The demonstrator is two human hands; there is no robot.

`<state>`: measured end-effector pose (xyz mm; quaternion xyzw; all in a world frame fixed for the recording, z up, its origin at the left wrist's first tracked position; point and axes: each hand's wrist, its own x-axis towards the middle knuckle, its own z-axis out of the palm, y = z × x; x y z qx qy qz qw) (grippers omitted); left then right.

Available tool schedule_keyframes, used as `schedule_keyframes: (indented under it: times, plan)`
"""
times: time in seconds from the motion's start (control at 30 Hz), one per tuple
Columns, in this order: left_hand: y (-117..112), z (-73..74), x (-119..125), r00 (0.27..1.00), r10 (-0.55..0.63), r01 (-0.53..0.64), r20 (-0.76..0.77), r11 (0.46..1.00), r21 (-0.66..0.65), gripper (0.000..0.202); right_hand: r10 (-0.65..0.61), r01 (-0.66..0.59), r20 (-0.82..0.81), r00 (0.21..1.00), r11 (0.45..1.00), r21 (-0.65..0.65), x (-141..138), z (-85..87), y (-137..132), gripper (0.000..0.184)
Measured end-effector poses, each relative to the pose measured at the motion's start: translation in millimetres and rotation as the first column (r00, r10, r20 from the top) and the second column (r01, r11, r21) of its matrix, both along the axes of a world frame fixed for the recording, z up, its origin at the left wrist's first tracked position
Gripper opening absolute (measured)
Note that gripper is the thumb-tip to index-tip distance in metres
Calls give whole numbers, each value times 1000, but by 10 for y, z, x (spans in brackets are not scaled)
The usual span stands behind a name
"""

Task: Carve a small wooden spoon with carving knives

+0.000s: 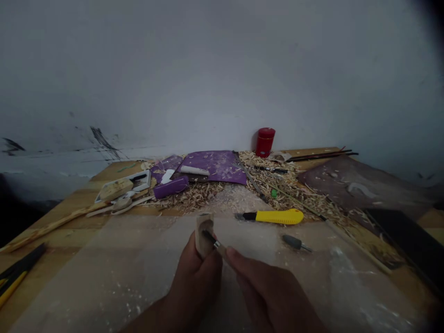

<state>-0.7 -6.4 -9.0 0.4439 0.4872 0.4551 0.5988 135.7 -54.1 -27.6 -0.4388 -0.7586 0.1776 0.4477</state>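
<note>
Left hand: wrapped round the wood, wrist below.
Right hand: gripping the tool, slanted leftward.
Wood: upright above the desk, tool tip at its hollow.

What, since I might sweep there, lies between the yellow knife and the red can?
In the head view, mostly wood shavings, with a small green piece and a thin dark tool among them.

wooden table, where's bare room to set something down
Flecked but otherwise free: translucent plastic sheet between the black-and-yellow tool and left hand, and below the grey tapered bit. Crowded: the back, under curled wood shavings and a purple sheet.
</note>
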Motion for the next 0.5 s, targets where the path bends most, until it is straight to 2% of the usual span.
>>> schedule_keyframes:
  times: [0.13, 0.33, 0.4, 0.5]
  plan:
    - [10, -4, 40, 998, 35, -34, 58, 999, -20, 18, -3, 2, 60, 998, 1000, 14, -38, -74, 42, 54]
    - [-14, -94, 60, 987, 41, -23, 153, 993, -114, 23, -18, 4, 198, 980, 997, 75, -54, -44, 80, 59]
    - [-28, -93, 75, 984, 55, -31, 172, 990, -139, 25, 14, -21, 154, 988, 999, 45, -55, 12, 89, 56]
    - [-30, -62, 88, 974, 54, -12, 219, 981, -192, 28, 27, -26, 16, 999, 995, -91, -31, 149, 89, 45]
